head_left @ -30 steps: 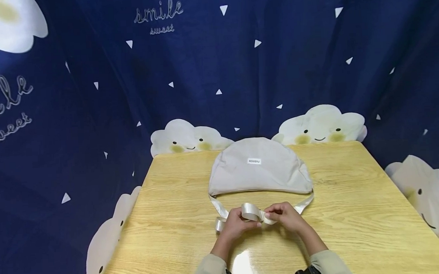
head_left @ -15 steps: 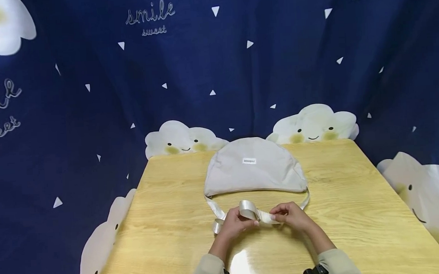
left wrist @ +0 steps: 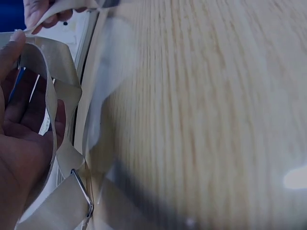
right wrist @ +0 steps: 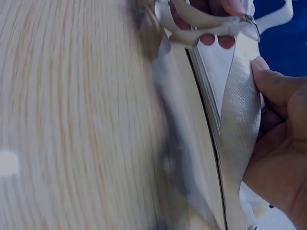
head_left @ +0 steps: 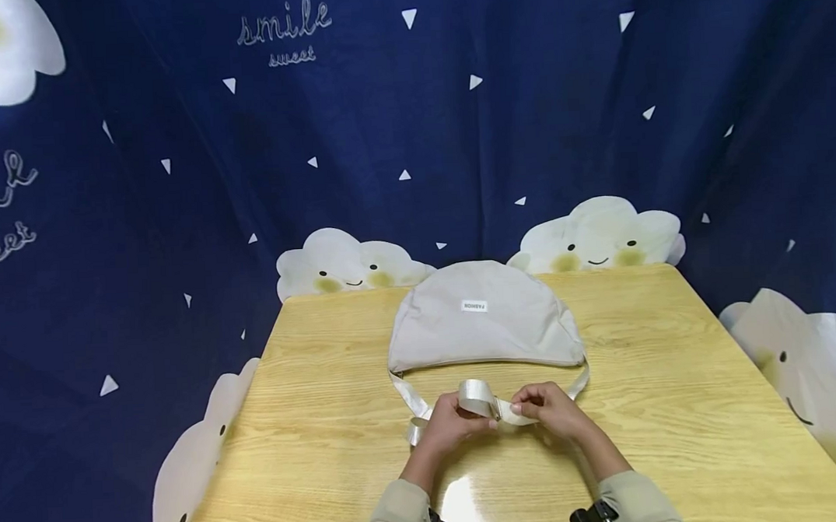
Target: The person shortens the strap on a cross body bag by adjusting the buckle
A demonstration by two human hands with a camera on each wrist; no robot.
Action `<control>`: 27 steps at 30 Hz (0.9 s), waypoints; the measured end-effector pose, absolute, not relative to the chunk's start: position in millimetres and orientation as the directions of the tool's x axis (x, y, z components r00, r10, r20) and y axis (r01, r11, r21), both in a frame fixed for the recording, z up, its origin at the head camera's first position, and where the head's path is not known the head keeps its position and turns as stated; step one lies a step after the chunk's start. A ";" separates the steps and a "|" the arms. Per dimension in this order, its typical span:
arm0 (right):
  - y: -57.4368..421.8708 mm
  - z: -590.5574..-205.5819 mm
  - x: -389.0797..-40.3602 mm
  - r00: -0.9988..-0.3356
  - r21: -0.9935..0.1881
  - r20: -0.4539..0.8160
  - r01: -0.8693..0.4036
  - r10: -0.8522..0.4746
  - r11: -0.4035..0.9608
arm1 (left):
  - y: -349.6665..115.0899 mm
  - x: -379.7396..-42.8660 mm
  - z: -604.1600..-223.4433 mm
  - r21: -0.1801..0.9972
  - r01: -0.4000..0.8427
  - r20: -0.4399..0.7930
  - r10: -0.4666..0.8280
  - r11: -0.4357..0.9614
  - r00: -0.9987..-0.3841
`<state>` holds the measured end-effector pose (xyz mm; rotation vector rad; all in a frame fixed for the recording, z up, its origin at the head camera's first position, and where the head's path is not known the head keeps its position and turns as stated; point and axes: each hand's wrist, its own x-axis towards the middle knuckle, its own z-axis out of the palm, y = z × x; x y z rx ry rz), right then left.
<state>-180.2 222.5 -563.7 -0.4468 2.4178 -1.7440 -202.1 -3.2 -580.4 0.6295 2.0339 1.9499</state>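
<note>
A pale beige bag (head_left: 487,332) with a small label lies on the table, and its satiny strap reaches toward me. My left hand (head_left: 453,427) pinches this strap (head_left: 474,397) beside a metal slider buckle (head_left: 497,408); a loop of webbing stands up above the fingers. Just right of the buckle, my right hand (head_left: 552,411) pinches the strap between thumb and fingers. The right wrist view shows the strap's ribbed band (right wrist: 242,96) running down past the right thumb. In the left wrist view another metal slider (left wrist: 82,191) sits on the strap below the left palm.
The wooden table (head_left: 328,452) carries the bag near its far edge. A dark blue curtain (head_left: 356,123) printed with white clouds and triangles hangs behind and at both sides. A second strap curl (head_left: 417,431) sits left of the left hand.
The right fingers slid rightward along the strap away from the buckle, then came slightly back toward it. My left hand keeps its pinch. The head view has turned a little to the right.
</note>
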 end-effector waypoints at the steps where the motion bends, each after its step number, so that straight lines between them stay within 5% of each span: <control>1: 220.0 -564.1 -181.5 -0.944 -0.945 0.088 -0.180 -0.318 0.272 | -3.4 -202.8 -580.6 0.991 0.130 0.113 0.471 0.004 -0.875; 7: 203.9 -570.6 -187.7 -0.916 -0.943 0.212 -0.284 -0.340 0.176 | -9.9 -201.3 -573.5 0.990 0.139 0.136 0.477 -0.029 -0.868; 14: 194.9 -561.9 -186.3 -0.961 -0.964 0.046 -0.115 -0.273 0.241 | -17.9 -195.1 -556.3 0.991 0.133 0.129 0.507 -0.030 -0.852; 27: 217.6 -565.4 -180.2 -0.957 -0.928 0.044 -0.146 -0.285 0.344 | -17.0 -197.5 -569.3 0.990 0.136 0.136 0.499 -0.037 -0.856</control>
